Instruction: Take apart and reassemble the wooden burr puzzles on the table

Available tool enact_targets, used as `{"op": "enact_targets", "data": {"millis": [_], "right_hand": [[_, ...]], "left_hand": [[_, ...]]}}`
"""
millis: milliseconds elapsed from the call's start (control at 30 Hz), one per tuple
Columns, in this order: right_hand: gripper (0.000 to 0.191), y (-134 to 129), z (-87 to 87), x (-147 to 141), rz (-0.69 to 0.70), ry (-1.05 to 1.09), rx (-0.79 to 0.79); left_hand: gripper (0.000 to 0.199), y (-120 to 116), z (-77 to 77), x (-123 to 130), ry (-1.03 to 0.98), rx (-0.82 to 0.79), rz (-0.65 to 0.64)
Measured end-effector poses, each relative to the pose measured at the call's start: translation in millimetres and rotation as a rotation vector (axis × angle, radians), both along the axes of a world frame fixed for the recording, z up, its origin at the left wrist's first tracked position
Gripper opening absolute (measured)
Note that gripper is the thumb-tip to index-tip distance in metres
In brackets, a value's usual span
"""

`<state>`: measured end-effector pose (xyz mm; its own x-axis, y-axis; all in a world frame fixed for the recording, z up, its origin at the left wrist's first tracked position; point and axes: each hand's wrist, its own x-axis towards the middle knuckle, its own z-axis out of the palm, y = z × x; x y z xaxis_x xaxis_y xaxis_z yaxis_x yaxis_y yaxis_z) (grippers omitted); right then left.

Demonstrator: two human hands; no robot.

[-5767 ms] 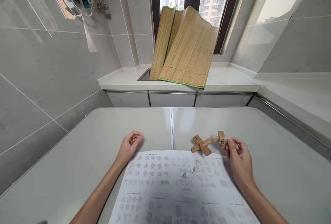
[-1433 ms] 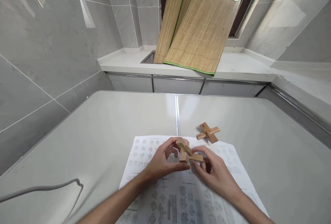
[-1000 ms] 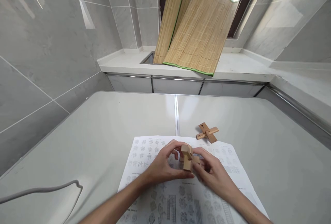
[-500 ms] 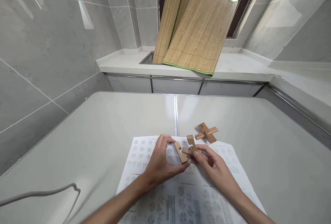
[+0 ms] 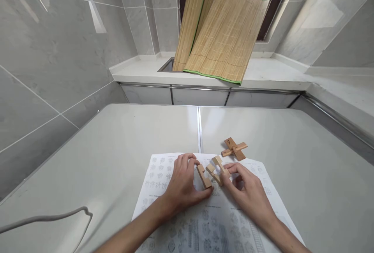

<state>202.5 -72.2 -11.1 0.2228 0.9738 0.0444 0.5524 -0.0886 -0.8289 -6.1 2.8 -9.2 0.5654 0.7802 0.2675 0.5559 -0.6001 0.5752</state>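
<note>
My left hand [image 5: 185, 184] curls round a notched wooden puzzle piece [image 5: 203, 176], gripping it end to end between thumb and fingers. In my right hand [image 5: 244, 184], the thumb and fingers pinch a second notched puzzle piece [image 5: 217, 161], which slants up to the left. A third puzzle piece [image 5: 214, 174] lies between the two hands, close to the right fingertips; whether they touch it I cannot tell. All three are pale wood, above the printed sheet [image 5: 157, 210]. Behind my right hand sits a darker wooden cross of interlocked pieces [image 5: 234, 149].
The sheet, covered with small diagrams, lies on a pale table [image 5: 117, 140] with a centre seam. A grey cable [image 5: 43, 218] runs across the left side. Beyond the table, a bamboo mat [image 5: 217, 46] hangs over a white counter [image 5: 271, 74] by the window.
The pieces at my right hand, bunched together before, are now spread apart, one lying lower between the hands. My left hand keeps its piece, shifted slightly down.
</note>
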Motion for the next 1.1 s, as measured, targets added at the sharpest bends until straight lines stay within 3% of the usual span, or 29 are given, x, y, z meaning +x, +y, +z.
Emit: {"op": "enact_targets", "data": {"millis": [200,533,767,1100], "right_hand": [[0.032,-0.8,-5.4,0.6,0.006,-0.185,0.046],[0.025,-3.2,-4.3,-2.3,0.208,-0.238,0.045],[0.025,-3.8,-4.5,-5.1,0.349,-0.253,0.07],[0.023,-2.2,-4.0,-4.8,0.38,-0.199,0.085]], "left_hand": [[0.068,-0.3,-2.1,-0.4,-0.014,-0.042,-0.073],[0.07,-2.5,0.8,0.0,-0.067,-0.059,-0.209],[0.056,-1.9,0.9,0.0,-0.091,-0.138,-0.223],[0.064,8.0,-2.1,-6.1,-0.058,-0.075,-0.158]]}}
